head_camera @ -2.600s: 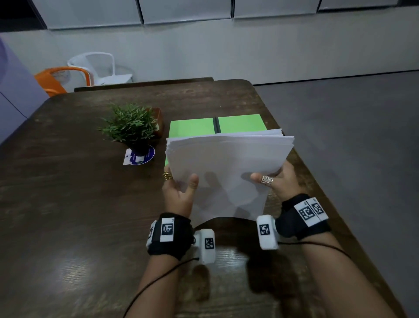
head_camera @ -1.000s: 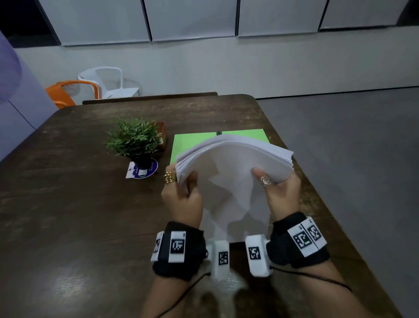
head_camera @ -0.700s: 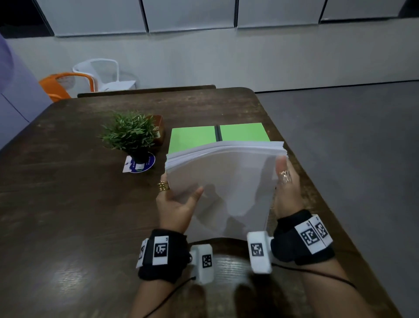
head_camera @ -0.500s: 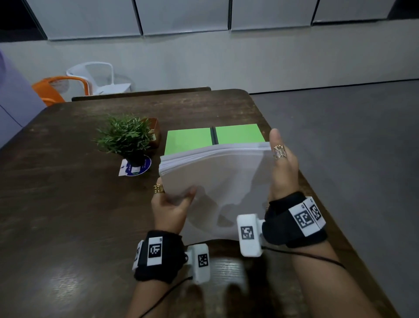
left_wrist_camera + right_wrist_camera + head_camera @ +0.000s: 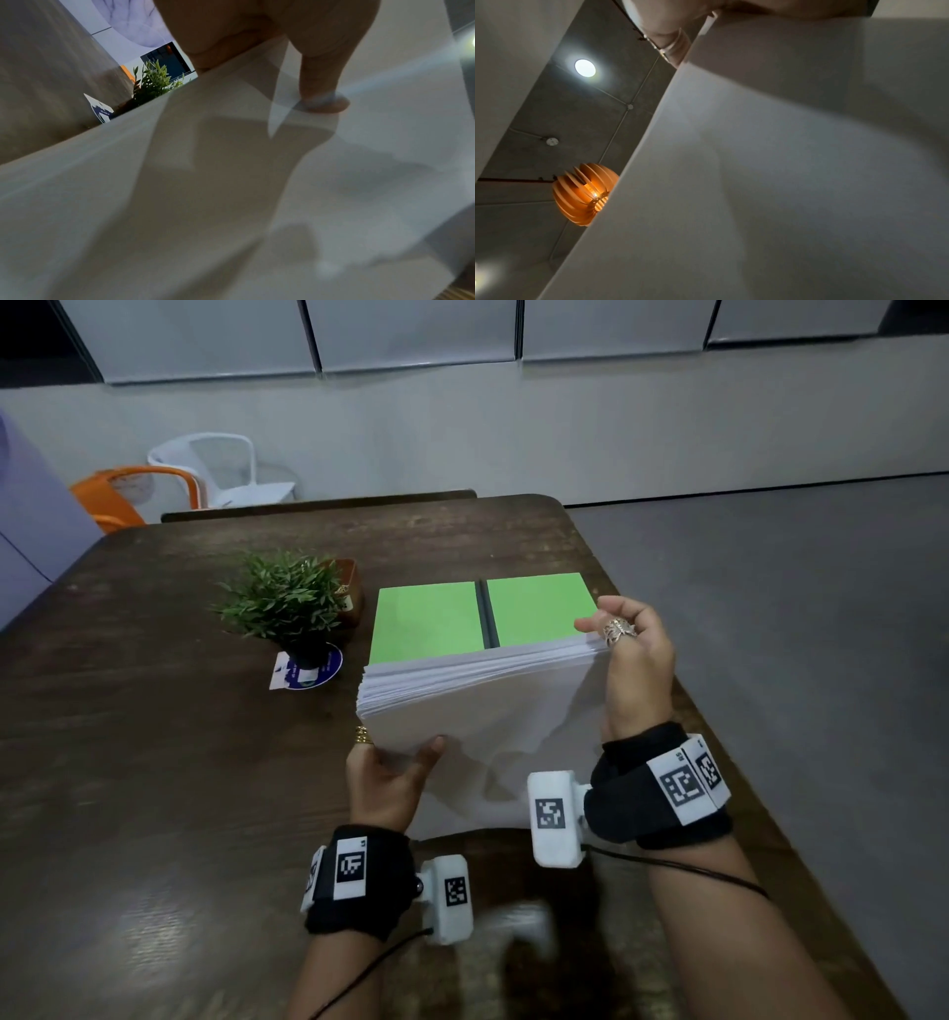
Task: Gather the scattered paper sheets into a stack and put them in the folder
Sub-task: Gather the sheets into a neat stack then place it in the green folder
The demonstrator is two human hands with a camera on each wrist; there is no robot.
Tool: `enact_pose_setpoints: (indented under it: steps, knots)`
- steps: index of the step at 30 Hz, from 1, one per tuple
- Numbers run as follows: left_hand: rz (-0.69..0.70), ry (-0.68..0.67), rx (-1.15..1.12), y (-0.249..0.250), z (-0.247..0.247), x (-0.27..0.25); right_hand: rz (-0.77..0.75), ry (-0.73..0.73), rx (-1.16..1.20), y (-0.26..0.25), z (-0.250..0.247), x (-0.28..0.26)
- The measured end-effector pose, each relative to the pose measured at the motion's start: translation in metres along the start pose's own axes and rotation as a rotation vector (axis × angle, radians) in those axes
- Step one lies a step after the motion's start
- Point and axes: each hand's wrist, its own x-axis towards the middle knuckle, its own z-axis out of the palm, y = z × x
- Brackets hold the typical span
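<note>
currently i square the paper stack [image 5: 482,711] on edge: left hand [image 5: 390,775] pinches it, right hand [image 5: 634,660] grips its top corner; next, lay it into the open folder [image 5: 426,621] near the table's far right edge.

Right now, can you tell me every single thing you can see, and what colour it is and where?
paper stack: one, white, held upright over the table
folder: one, green, open flat behind the stack
potted plant: one, green, left of the folder
sticker card: one, blue and white, under the plant
table: one, dark brown wood
chairs: two, orange and white, beyond the table
ceiling lamp: one, orange, lit
left hand: grips the stack's lower left edge
right hand: curled at the stack's top right corner
</note>
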Motion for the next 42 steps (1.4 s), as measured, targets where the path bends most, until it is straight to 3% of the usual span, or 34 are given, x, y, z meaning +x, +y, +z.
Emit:
enact_pose_setpoints:
  steps: [3, 6, 11, 14, 21, 25, 31, 33, 38, 42]
  knots:
    - [-0.020, 0.052, -0.071, 0.002, 0.005, -0.005, -0.006, -0.084, 0.072, 0.002, -0.006, 0.000]
    - [-0.082, 0.102, -0.111, 0.005, 0.010, -0.006, 0.012, -0.354, 0.334, 0.020, -0.031, 0.013]
    - [-0.226, 0.223, -0.138, 0.002, 0.017, -0.003, 0.104, -0.485, -0.106, 0.056, -0.051, 0.005]
    - [-0.242, 0.226, -0.145, 0.004, 0.020, -0.002, 0.168, -0.460, -0.133, 0.077, -0.040, -0.001]
    - [-0.188, 0.053, -0.045, 0.021, 0.014, -0.008, 0.193, -0.414, -0.065, 0.093, -0.042, -0.003]
    - [-0.171, 0.205, 0.009, 0.012, 0.022, -0.004, 0.118, -0.323, -0.138, 0.090, -0.033, -0.011]
    - [0.102, 0.431, 0.117, 0.031, 0.041, -0.012, 0.018, -0.189, -0.072, 0.090, -0.017, -0.027]
    - [0.118, 0.413, 0.124, 0.026, 0.040, -0.016, 0.025, -0.199, -0.074, 0.092, -0.017, -0.031]
    - [0.137, 0.203, 0.133, -0.012, 0.015, -0.013, 0.093, -0.369, -0.120, 0.104, -0.032, -0.026]
    - [0.058, 0.100, -0.015, -0.018, 0.012, -0.003, 0.129, -0.421, -0.079, 0.100, -0.032, -0.011]
